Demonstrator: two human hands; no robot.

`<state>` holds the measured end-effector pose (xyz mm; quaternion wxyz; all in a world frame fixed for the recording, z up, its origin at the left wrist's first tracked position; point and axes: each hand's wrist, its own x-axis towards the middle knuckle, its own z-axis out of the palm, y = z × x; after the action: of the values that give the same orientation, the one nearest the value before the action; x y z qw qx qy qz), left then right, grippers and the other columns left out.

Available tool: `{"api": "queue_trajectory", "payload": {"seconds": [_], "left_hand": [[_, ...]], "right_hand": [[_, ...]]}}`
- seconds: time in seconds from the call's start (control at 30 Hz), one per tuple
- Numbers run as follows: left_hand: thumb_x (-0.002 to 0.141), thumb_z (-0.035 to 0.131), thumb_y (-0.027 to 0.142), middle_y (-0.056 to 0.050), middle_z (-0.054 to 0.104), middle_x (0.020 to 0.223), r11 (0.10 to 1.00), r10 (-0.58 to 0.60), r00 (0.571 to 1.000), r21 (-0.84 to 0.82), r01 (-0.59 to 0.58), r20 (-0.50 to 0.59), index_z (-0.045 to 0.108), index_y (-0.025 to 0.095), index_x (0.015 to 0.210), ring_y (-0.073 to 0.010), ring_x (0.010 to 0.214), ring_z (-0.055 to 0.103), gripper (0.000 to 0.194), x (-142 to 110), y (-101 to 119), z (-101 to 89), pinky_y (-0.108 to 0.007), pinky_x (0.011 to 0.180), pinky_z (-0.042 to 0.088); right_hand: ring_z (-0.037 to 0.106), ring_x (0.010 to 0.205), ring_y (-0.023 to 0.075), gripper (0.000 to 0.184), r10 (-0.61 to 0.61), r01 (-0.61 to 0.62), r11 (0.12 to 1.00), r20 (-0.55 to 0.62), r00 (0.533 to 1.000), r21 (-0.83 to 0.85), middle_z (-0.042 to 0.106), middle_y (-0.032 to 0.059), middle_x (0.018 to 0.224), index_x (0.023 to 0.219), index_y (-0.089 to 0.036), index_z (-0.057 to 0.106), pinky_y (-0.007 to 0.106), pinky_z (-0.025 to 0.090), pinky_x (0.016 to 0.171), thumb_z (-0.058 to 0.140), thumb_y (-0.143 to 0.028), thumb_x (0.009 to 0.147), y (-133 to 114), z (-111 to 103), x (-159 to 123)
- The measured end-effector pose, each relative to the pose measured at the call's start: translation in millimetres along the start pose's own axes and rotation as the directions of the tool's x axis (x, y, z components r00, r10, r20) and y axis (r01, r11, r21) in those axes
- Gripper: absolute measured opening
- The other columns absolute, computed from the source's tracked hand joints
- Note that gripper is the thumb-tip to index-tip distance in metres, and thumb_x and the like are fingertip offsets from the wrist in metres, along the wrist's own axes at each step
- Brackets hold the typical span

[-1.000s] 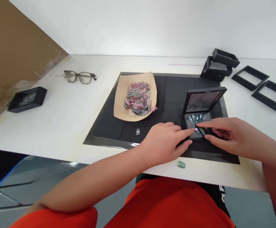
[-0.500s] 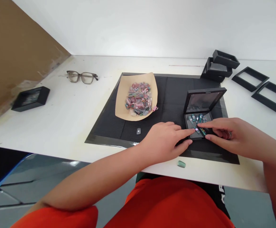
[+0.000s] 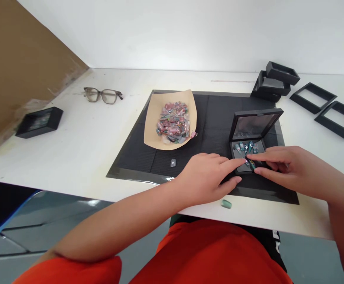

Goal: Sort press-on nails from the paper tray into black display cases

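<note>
A small black case (image 3: 232,157) lies with its lid raised at the right of the dark mat. Inside, a row of teal and patterned press-on nails (image 3: 246,147) rests along the back. My left hand (image 3: 209,179) reaches in from the left, index finger stretched onto a shiny nail at the front, thumb apart from it. At the right side of the case, my right hand (image 3: 290,169) has a dark green press-on nail (image 3: 252,164) between index finger and thumb, its other fingers curled. The fingers partly cover the front nails.
A paper tray (image 3: 151,130) heaped with nails stands on the black mat (image 3: 216,122). One grey nail (image 3: 173,162) lies on the mat, a green nail (image 3: 226,204) by the table edge. Glasses (image 3: 103,95), a black box (image 3: 38,123), stacked boxes (image 3: 274,81) and black frames (image 3: 339,120) lie around.
My left index finger has shifted slightly to the right on the front nail. My right hand has barely moved around the dark green nail. The view has swung slightly.
</note>
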<state>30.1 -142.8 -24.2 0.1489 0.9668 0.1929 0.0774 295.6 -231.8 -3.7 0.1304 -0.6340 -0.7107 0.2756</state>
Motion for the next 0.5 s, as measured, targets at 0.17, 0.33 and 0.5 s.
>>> {"api": "queue_trajectory", "payload": {"seconds": [0.17, 0.33, 0.5], "left_hand": [[0.114, 0.056, 0.044, 0.001, 0.082, 0.096, 0.998, 0.04, 0.999, 0.045, -0.04, -0.01, 0.063, 0.028, 0.158, -0.0216, 0.087, 0.079, 0.048, -1.4, 1.8, 2.5, -0.035, 0.068, 0.053], [0.114, 0.054, 0.044, 0.001, 0.079, 0.095, 0.996, 0.053, 0.999, 0.072, -0.054, 0.012, 0.066, 0.032, 0.156, -0.0214, 0.087, 0.078, 0.044, -1.6, 3.3, 3.8, -0.037, 0.071, 0.053], [0.114, 0.054, 0.045, -0.001, 0.08, 0.099, 0.997, 0.025, 0.998, 0.065, -0.029, 0.065, 0.061, 0.029, 0.16, -0.0227, 0.093, 0.078, 0.049, -0.7, 4.3, 2.3, -0.037, 0.076, 0.055]], "right_hand": [[0.042, 0.047, 0.0127, 0.046, -0.013, 0.013, 1.0, -0.018, 1.0, 0.007, 0.06, -0.001, 0.063, 0.128, -0.036, 0.089, 0.028, 0.033, 0.042, 0.063, -0.064, 0.101, -0.9, -1.0, -0.2], [0.045, 0.047, 0.0124, 0.046, -0.025, 0.026, 1.0, -0.023, 0.999, 0.005, 0.063, -0.0003, 0.065, 0.126, -0.037, 0.09, 0.028, 0.036, 0.043, 0.062, -0.065, 0.102, 0.2, -2.0, 0.9], [0.043, 0.048, 0.0136, 0.049, -0.019, 0.02, 1.0, -0.042, 0.999, 0.017, 0.06, 0.0003, 0.062, 0.122, -0.038, 0.091, 0.029, 0.036, 0.043, 0.06, -0.071, 0.102, -2.4, -1.0, -0.8]]}}
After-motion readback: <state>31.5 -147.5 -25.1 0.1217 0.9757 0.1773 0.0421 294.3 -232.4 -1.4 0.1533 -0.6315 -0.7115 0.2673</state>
